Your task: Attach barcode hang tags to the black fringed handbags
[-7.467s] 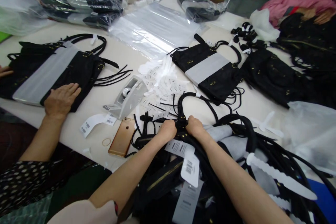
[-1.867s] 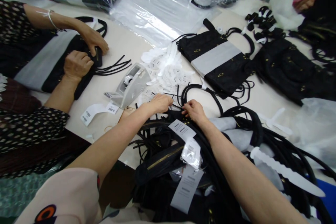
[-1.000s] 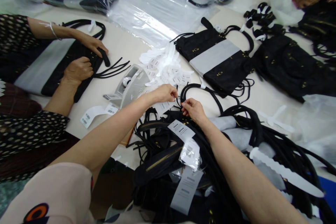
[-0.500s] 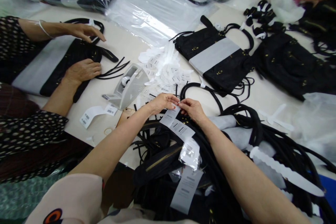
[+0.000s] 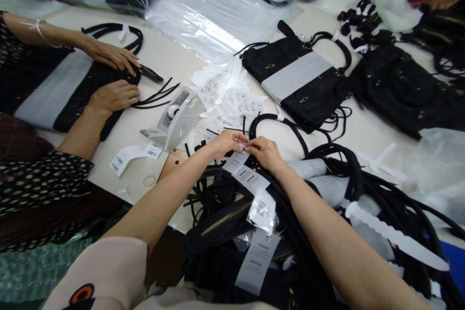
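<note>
My left hand (image 5: 229, 144) and my right hand (image 5: 266, 153) meet fingertip to fingertip at the centre, pinching the upper end of a white printed label (image 5: 236, 162). From there more labels (image 5: 251, 179) trail down toward me over a black bag (image 5: 227, 220) with a brass zipper. A small clear packet (image 5: 262, 210) with a white card lies on the bag, and another long printed label (image 5: 257, 261) hangs below it. Just beyond my fingers is a pile of white paper tags (image 5: 228, 97).
A grey tape dispenser (image 5: 176, 118) stands left of the tags. Across the table, a co-worker's hands (image 5: 112, 97) rest on a black bag with a grey band. Another banded black bag (image 5: 298, 80) lies right of centre. Clear plastic sheets (image 5: 218, 14) cover the back.
My hands stay pinched at the label's end, with only a slight finger shift. The co-worker's far hand has come down and left onto the bag.
</note>
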Tool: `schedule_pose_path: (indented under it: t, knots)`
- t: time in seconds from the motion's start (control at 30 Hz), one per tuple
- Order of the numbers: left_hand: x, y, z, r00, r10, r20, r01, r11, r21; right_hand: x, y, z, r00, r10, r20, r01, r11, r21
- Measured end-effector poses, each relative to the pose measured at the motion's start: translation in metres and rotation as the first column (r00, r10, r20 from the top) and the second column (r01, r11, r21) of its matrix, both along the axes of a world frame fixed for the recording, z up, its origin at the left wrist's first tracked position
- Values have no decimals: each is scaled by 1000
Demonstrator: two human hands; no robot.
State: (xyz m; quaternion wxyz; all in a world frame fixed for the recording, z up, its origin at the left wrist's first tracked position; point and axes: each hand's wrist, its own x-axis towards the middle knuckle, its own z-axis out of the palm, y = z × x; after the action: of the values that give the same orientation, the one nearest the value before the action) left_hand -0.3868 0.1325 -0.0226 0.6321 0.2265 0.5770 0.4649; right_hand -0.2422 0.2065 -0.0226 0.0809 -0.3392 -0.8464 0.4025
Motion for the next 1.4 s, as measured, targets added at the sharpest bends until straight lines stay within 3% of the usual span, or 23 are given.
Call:
schedule_pose_path:
  t: [0.27, 0.4, 0.47, 0.53, 0.6, 0.67, 0.77, 0.87, 0.93, 1.03, 1.27, 1.4]
  knots:
    - [5, 3, -5, 999, -39, -29, 40, 999, 26, -4, -5, 7, 970, 58, 234, -73, 996, 55]
    - [5, 5, -11, 980, -100, -172, 106, 994, 23, -6, -5, 8, 975, 1, 223, -3, 1000, 8]
    - [4, 6, -13, 923, -173, -343, 182, 983, -5, -7, -2, 5, 983, -77, 169, 90, 994, -69]
    - [4, 7, -13, 813, -213, -542, 246, 969, -12, -7, 0, 1, 981, -146, 131, 165, 975, -148]
    - [6, 8, -11, 698, -168, -696, 272, 961, 41, -7, 2, -3, 978, -185, 101, 202, 957, -205]
    - [10, 9, -8, 647, -89, -757, 238, 967, 90, -6, 3, -6, 975, -210, 66, 220, 943, -248]
    - [19, 9, -7, 748, -30, -663, 95, 994, 63, -5, 4, -7, 966, -257, 32, 256, 923, -288]
    - [27, 5, -8, 910, 24, -414, -22, 1000, 9, -5, 4, -6, 962, -271, 30, 266, 910, -319]
    - [31, 2, -10, 955, 78, -286, -78, 997, 14, -5, 4, -5, 964, -264, 36, 260, 906, -334]
    - [34, -1, -13, 959, 164, -231, -160, 986, 39, -5, 4, -5, 962, -270, 49, 268, 883, -384]
    - [32, -1, -18, 920, 336, -200, -340, 940, 16, -8, 1, -3, 929, -362, 83, 342, 746, -572]
    - [31, -1, -19, 920, 353, -167, -356, 934, 16, -9, 0, -1, 942, -330, 67, 307, 760, -573]
